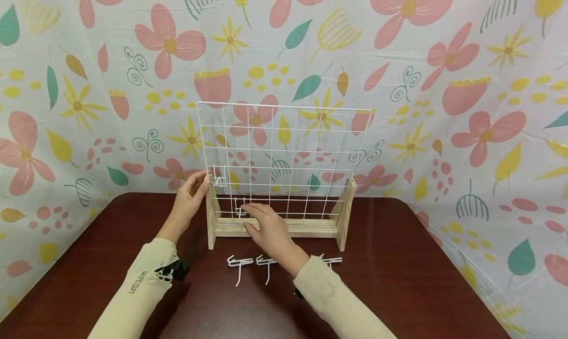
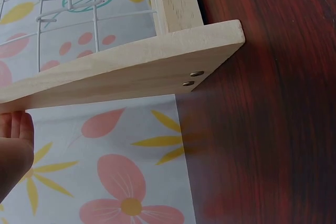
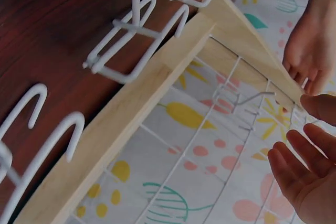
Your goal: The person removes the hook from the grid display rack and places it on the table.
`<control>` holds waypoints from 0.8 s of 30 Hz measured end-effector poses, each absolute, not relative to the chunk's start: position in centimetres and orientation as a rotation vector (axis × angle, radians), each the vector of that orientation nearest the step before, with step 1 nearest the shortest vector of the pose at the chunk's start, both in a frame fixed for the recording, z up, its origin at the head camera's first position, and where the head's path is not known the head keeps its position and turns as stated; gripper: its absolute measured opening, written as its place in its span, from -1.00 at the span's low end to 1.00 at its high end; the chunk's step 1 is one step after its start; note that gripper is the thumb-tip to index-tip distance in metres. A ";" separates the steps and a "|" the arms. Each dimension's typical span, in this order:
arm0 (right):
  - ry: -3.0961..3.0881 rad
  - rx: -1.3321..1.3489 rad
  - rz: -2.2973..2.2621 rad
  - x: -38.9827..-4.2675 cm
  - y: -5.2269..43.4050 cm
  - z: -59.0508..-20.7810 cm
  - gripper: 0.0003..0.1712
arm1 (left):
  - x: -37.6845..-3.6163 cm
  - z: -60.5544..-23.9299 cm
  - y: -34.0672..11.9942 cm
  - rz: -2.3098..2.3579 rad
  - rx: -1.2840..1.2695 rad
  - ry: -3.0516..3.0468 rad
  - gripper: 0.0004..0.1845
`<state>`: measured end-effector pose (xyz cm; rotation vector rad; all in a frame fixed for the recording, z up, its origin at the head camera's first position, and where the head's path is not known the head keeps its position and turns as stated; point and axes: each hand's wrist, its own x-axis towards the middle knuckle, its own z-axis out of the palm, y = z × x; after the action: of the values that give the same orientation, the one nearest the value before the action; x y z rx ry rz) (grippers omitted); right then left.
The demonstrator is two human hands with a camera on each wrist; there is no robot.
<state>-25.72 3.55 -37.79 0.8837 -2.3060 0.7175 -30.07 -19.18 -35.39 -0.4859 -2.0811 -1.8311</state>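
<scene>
The left hand (image 1: 188, 201) rests against the left edge of the white wire grid (image 1: 284, 156), fingers loosely curved around the side wire and the top of the wooden stand (image 1: 275, 228), steadying it more than gripping. Just beyond its fingertips, one white hook (image 1: 219, 179) hangs on the grid. The right hand (image 1: 266, 228) is low at the front of the grid, fingers straight and apart, holding nothing; a second hook (image 1: 240, 208) sits on the bottom row right at its fingertips, and whether they touch it I cannot tell. Behind the right wrist, nearer the person, loose hooks (image 1: 239, 265) lie in a row on the dark worktop (image 1: 399, 280). The right wrist view shows the fingers spread beside the wire, with the mounted hook (image 3: 247, 100) just ahead.
</scene>
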 end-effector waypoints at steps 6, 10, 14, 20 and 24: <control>-2.429 0.831 0.705 -26.2 2.6 -37.9 -0.57 | -30.1 -35.4 -19.4 -1.847 -0.497 -2.079 -0.57; -2.456 0.816 0.681 -26.7 2.2 -38.1 -0.60 | -30.0 -35.4 -19.3 -1.847 -0.506 -2.075 -0.58; -2.470 0.812 0.673 -27.3 1.8 -38.2 -0.62 | -30.0 -35.3 -19.3 -1.833 -0.511 -2.077 -0.57; -2.493 0.819 0.611 -27.9 1.5 -38.6 -0.61 | -30.0 -35.2 -19.3 -1.824 -0.487 -2.093 -0.56; -2.487 0.829 0.540 -28.2 1.4 -38.9 -0.62 | -30.0 -35.2 -19.3 -1.827 -0.479 -2.100 -0.56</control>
<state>-28.24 1.35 -38.90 0.8295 -2.4869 0.5404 -29.99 -19.26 -35.22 -0.4789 -2.1005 -1.8266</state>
